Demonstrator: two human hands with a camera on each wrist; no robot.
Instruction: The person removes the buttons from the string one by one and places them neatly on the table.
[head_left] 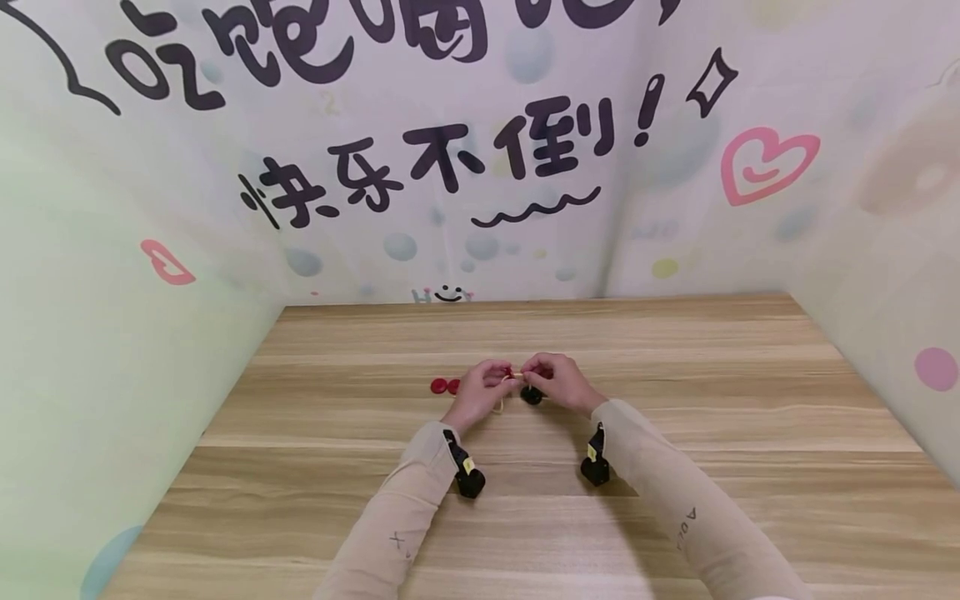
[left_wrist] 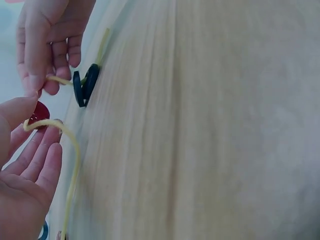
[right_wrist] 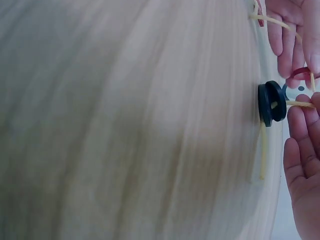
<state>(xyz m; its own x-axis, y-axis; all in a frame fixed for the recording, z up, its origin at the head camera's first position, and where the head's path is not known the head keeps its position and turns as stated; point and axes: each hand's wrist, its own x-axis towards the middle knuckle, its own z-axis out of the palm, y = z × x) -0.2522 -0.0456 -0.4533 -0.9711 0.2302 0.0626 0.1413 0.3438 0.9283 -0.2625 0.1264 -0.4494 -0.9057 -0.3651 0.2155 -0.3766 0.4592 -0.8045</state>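
Fingers [left_wrist: 37, 70] of the right hand [head_left: 558, 379] pinch the yellow cord [left_wrist: 60, 80] just beside two dark buttons [left_wrist: 85, 85] already strung on it, low over the wooden table [head_left: 675, 467]. The left hand [head_left: 480, 392] pinches a red button [left_wrist: 39, 111] and the cord's looped end. Both wrists hover close together. If either pinch loosens, the red button could slip off the cord's end and roll toward the spare red buttons [head_left: 445, 386].

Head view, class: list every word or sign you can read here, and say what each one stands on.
"快乐不倒!" in black on the backdrop wall.
Top row of larger black characters on the same wall: cut off by the frame, not fully readable.
Small letters by the smiley face at the wall's foot: too blurred.
Small marks on the right sleeve and left sleeve: too small.
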